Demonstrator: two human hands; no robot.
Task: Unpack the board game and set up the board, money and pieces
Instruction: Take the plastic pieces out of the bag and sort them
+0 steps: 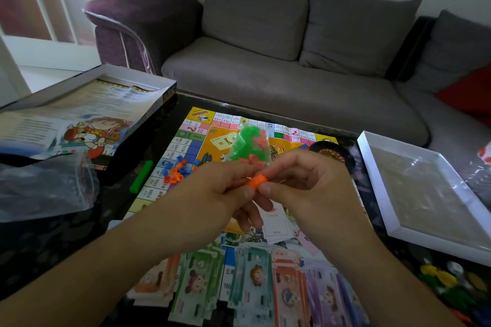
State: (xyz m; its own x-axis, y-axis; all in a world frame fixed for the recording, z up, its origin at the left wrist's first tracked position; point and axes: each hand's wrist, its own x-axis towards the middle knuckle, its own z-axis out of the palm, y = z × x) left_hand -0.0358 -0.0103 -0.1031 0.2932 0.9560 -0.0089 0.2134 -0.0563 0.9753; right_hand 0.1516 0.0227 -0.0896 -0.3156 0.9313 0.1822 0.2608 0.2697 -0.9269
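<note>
Pinching a small orange piece (255, 181) between them, the left hand (212, 191) and the right hand (308, 188) met over the middle of the game board (186, 146), which lay flat on the dark desk (53, 241). Both sets of fingers were curled in around the piece, the left thumb and the right thumb pressing on its near side; how the fingers (255, 210) beneath it lay could not be told.

Just beyond the fingers, and touching them or nearly so, a clear bag of green and red pieces (248, 143) rose above the board; which hand held it was not plain. To the left of the fingers a loose heap of orange and blue pieces (176, 167) sat on the board, and further left a green stick (141, 176) lay on the desk by the board's edge. Below the wrists, on the near side of the fingers, stacks of paper money (255, 287) were spread in a row in orange, green, blue, red and purple, with a white card (275, 223) between them and the fingers.

Far left of the fingers stood the open box (111, 74) with a printed sheet (79, 119) in it, and a crumpled plastic bag (45, 186) nearer. To the right lay a white box tray (377, 175), and a dark round object (332, 151) sat beyond the right hand
</note>
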